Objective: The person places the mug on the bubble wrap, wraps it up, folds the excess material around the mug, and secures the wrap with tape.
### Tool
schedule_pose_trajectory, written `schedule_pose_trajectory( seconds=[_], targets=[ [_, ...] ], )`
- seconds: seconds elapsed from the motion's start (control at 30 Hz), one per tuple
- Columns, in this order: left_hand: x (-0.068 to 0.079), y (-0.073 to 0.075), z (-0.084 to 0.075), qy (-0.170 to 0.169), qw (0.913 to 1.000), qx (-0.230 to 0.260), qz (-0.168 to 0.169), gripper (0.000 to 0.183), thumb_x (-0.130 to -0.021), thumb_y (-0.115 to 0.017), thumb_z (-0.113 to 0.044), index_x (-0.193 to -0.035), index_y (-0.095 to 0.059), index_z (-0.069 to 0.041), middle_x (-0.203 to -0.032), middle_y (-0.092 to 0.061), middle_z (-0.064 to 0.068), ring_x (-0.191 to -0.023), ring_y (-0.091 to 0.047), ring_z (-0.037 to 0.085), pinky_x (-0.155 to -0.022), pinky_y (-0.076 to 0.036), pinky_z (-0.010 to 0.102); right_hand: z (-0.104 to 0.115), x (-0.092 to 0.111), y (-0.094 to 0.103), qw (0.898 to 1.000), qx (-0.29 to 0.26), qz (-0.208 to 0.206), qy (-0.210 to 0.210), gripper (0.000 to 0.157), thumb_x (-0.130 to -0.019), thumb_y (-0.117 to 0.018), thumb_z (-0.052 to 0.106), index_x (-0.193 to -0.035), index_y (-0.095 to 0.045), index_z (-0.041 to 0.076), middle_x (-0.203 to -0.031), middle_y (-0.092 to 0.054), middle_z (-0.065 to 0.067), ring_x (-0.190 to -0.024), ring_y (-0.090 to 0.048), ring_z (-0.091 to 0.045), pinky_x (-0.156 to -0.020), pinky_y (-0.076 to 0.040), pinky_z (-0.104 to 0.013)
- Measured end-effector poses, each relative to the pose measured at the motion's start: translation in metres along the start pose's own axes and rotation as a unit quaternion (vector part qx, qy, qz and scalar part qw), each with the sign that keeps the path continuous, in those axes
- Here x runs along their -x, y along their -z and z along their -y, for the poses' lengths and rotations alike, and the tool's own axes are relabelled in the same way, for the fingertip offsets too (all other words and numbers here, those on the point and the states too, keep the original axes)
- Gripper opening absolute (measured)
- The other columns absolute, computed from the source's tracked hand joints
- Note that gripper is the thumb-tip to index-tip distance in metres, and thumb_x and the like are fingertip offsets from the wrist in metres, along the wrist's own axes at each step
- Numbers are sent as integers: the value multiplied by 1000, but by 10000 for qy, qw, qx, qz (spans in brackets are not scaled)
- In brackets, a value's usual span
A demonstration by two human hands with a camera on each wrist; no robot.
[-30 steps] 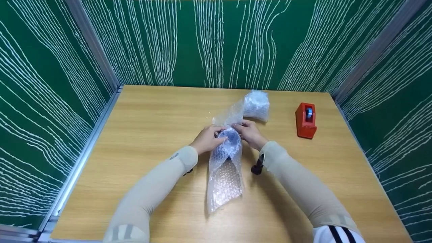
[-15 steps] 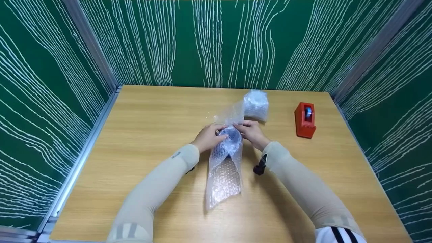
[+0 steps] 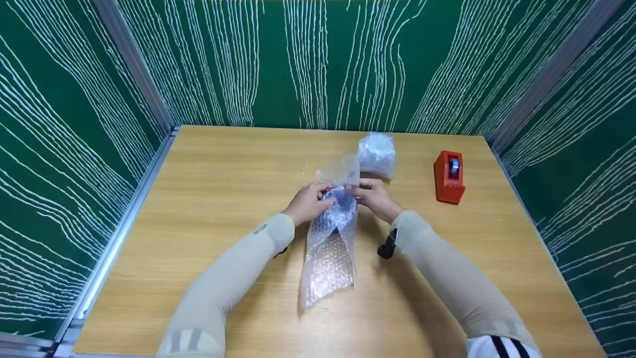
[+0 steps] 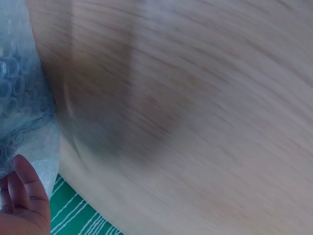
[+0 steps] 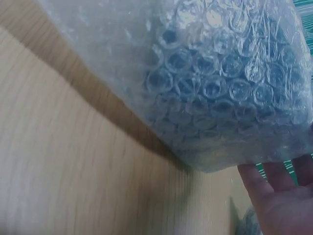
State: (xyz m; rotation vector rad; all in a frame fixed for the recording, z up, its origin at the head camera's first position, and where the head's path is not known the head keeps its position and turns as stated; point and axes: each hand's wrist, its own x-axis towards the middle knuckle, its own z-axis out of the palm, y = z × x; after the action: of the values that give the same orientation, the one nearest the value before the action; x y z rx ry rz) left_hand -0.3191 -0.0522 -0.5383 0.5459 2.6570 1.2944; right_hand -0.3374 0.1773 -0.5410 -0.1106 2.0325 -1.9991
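A sheet of clear bubble wrap (image 3: 330, 268) lies around a bluish rounded object (image 3: 342, 201) at mid-table in the head view. The kind of object is blurred by the bubbles. My left hand (image 3: 309, 203) holds the wrapped object from the left, its thumb on top. On the other side, my right hand (image 3: 373, 196) pinches the wrap near its far right edge. The right wrist view shows the bubble wrap (image 5: 220, 93) close up, fingers at its lower edge. A fingertip meets the bubble wrap (image 4: 24, 112) in the left wrist view.
Behind my right hand stands another bubble-wrapped bundle (image 3: 376, 154). A red tape dispenser (image 3: 449, 178) with a blue roll sits at the right of the wooden table (image 3: 223, 164). Green panels with white lines (image 3: 343, 59) enclose the back and sides.
The far flap of bubble wrap has come down and nearer. My right hand has shifted slightly right, while the left hand has stayed nearly in place.
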Motion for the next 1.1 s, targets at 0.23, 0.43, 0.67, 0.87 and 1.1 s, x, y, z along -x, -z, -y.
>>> schedule_pose_trajectory(
  seconds=[0.23, 0.43, 0.67, 0.87, 1.1],
  targets=[
    [0, 0, 1, 75, 9996, 260, 67, 41, -106, -70, -25, -142, -63, -5, -136, -69, 15, -119, -68, 29, -105, -58, 43, -2, 1, 1, 9998, 169, -56, 121, 24, -97, -73, -4, -121, -77, -3, -101, -80, 5, -96, -76, -9, -89, -64, -23],
    [-1, 6, 4, 598, 9953, 700, 304, 57, -105, -74, -35, -147, -45, -9, -140, -58, 12, -124, -62, 27, -107, -58, 42, -6, 1, -2, 9994, 80, -323, 124, 21, -95, -72, -8, -113, -79, -1, -96, -79, 5, -92, -76, -8, -88, -64, -23],
    [0, 15, 3, 1199, 9867, 1096, 70, 83, -99, -80, -43, -159, -31, -15, -154, -43, 13, -136, -53, 30, -119, -50, 48, -9, 0, -7, 9987, 1, -229, 454, 19, -95, -69, -10, -112, -74, -4, -94, -76, 6, -91, -73, -8, -87, -62, -22],
    [-5, 16, 3, 1407, 9845, 1051, 20, 101, -96, -84, -46, -168, -20, -16, -171, -29, 11, -156, -42, 35, -130, -39, 51, -9, 3, -7, 9975, -204, 313, 596, 24, -99, -60, -11, -121, -62, -1, -119, -78, 1, -104, -73, -7, -95, -59, -23],
    [-11, 25, 11, 1082, 9916, 713, 47, 116, -88, -88, -52, -173, -19, -15, -180, -21, 11, -166, -26, 37, -134, -28, 57, -8, 1, -9, 9976, 4, 330, 604, 44, -98, -59, -12, -141, -54, -11, -130, -75, -5, -110, -71, -7, -100, -58, -23]
  ],
)
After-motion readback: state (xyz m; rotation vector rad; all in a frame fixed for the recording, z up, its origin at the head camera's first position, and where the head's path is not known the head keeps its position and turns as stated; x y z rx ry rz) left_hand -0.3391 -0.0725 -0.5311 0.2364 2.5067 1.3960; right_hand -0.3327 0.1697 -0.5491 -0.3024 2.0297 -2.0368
